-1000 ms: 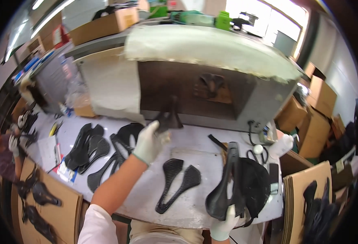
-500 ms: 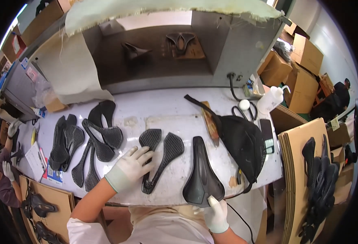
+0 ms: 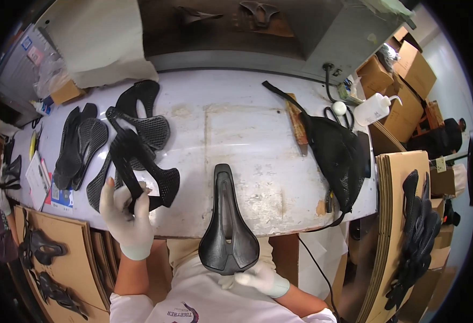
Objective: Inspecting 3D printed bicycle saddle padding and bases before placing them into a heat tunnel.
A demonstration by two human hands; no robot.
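A black bicycle saddle (image 3: 242, 242) points its narrow nose away from me over the table's near edge. My gloved right hand (image 3: 258, 279) grips its wide rear end, with the thumb on the edge. To the left, my gloved left hand (image 3: 129, 222) is closed on a black V-shaped saddle pad (image 3: 164, 182) with a lattice texture, somewhat smeared by motion. That pad hangs over a group of similar black pads; one patterned pad (image 3: 153, 132) shows just behind it. Further left lie more dark saddle pads (image 3: 90, 137), partly overlapping.
A black cloth bag (image 3: 333, 159) and a white squeeze bottle (image 3: 372, 109) are on the table's right side. Behind stands a grey open-fronted booth (image 3: 225, 62). Cardboard stacks with saddle parts flank me, the left one (image 3: 64, 226) near another person's gloved hand (image 3: 2, 200).
My left hand has lifted the V-shaped pad off the table and carried it left to the other pads. My right hand has brought the saddle left and closer to me. The view has tilted down.
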